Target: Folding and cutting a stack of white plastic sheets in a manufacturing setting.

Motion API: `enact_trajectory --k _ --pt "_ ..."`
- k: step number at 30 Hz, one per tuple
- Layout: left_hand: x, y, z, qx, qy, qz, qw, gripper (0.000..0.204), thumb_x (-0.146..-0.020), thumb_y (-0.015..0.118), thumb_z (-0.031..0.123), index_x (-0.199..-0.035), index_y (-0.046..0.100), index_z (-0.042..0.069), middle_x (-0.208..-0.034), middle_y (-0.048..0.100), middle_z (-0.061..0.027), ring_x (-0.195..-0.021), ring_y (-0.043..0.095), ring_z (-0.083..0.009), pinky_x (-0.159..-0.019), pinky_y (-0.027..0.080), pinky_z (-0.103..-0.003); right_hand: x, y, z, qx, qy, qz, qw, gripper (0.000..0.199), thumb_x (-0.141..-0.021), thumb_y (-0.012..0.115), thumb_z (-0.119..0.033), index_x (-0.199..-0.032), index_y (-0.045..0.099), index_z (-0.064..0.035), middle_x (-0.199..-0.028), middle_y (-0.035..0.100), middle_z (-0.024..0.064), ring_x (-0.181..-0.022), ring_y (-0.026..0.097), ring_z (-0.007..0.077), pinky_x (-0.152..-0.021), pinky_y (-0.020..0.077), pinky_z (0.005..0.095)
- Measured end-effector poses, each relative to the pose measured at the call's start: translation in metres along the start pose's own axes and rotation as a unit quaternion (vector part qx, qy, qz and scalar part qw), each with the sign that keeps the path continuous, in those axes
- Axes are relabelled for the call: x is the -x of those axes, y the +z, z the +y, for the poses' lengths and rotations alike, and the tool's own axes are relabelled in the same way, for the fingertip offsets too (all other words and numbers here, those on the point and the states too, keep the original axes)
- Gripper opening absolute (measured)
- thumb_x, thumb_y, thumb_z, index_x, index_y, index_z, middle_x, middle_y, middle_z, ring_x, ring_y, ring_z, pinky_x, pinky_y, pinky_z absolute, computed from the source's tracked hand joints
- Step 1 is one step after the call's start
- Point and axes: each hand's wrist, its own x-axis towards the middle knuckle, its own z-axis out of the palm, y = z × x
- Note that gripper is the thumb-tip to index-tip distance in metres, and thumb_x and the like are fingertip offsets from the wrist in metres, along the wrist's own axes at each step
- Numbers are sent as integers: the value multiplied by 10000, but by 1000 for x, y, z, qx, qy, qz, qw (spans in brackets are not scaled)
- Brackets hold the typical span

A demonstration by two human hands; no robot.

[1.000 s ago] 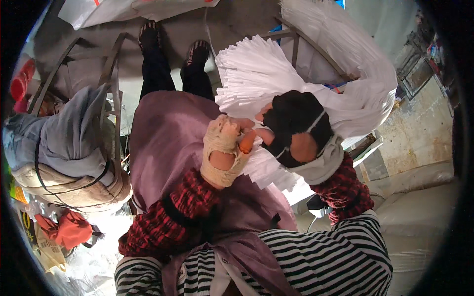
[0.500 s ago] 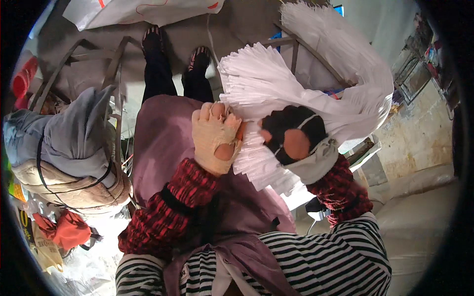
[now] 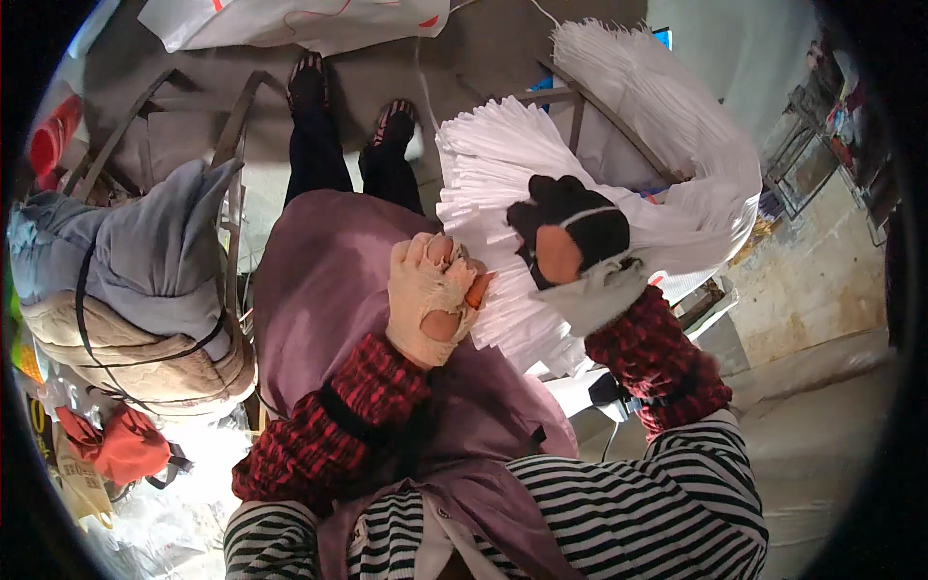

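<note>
A thick fanned stack of thin white sheets (image 3: 498, 159) lies over the right side of my lap, its layered edges facing left. My left hand (image 3: 432, 300), in a torn beige glove, is closed beside the stack's left edge. A small orange piece (image 3: 478, 289) shows at its thumb side; I cannot make out whether it is held or worn. My right hand (image 3: 570, 234), in a black glove with a white cuff and an opening over the back, rests on the stack with curled fingers. Its fingertips are hidden against the sheets. A mauve apron (image 3: 319, 280) covers my lap.
On the left, a metal frame (image 3: 232, 126) stands by a cushion bundle (image 3: 145, 353) tied with black cord and topped with grey cloth (image 3: 159, 232). A red bag (image 3: 130, 445) lies below it. A white sack (image 3: 290, 24) is ahead of my feet. More white sheets (image 3: 638, 77) curve away at far right.
My left hand has moved slightly nearer to me and to the right. My right hand has shifted a little away and left over the stack. The view has tilted slightly.
</note>
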Motion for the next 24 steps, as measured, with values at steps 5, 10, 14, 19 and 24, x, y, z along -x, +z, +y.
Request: enact_trajectory --k 5,10,14,19,24 --pt "-10 2 -11 51 -17 114 992 218 -714 751 146 -884 614 141 -917 537 -71 -890 525 -303 -746 393 -436 9 -12 -12 -13 -70 -101 992 210 -752 695 -166 -958 714 -130 -900 663 89 -853 629 306 -721 493 452" --pt "-36 5 -17 -30 38 94 994 286 -755 767 140 -1007 631 129 -919 570 -83 -857 539 -333 -731 414 -430 16 -11 -12 -27 -65 -125 990 191 -759 690 -166 -947 712 -145 -898 665 70 -838 630 298 -708 495 445" --pt "-38 9 -14 -64 24 88 994 275 -771 762 199 -1017 642 176 -932 562 -54 -904 529 -281 -763 402 -417 19 -2 -9 -40 -89 -43 994 65 -836 636 -226 -820 678 -180 -751 607 37 -723 616 244 -600 462 422" --pt "-43 16 -1 -81 46 56 994 230 -816 726 232 -1030 649 198 -939 570 -33 -917 542 -257 -768 408 -406 20 -16 -11 -54 -63 -123 989 170 -752 691 -165 -920 697 -140 -872 664 66 -829 631 302 -709 492 441" --pt "-45 20 -4 -70 6 -32 997 234 -811 729 248 -1010 644 160 -941 588 -39 -915 557 -266 -775 412 -412 26 -12 -9 -58 -59 -121 989 168 -759 699 -171 -922 692 -135 -861 658 72 -812 628 303 -706 488 438"
